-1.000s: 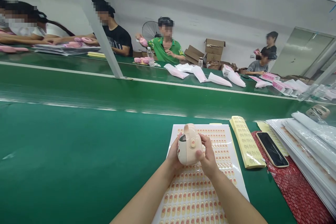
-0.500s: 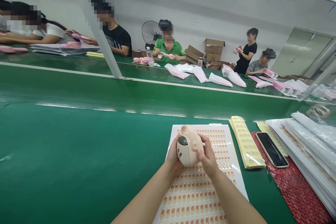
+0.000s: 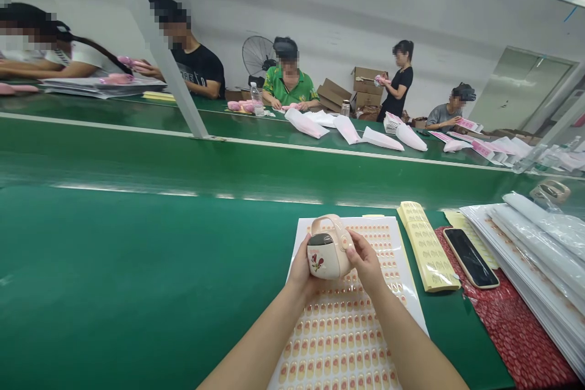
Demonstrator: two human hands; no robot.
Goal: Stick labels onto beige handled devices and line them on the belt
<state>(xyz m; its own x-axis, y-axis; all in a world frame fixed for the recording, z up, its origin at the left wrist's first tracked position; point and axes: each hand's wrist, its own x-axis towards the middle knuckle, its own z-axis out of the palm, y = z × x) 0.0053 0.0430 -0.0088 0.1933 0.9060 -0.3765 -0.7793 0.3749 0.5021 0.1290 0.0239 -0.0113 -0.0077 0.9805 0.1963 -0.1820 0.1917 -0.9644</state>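
Both hands are gripping a small cream device [image 3: 327, 250] with a loop handle just above the sticker sheet [image 3: 351, 329]. The left hand [image 3: 301, 271] is cupping it from below; the right hand [image 3: 365, 259] is pinching its right side. Its flower-printed face is pointing toward the camera, handle arching up and away, long axis roughly upright. A phone [image 3: 470, 250] is lying to the right.

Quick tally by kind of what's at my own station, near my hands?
Cream gadget, held by left hand and right hand: 1
Sticker sheet: 1
Yellow label stack: 1
Phone: 1
Total: 4
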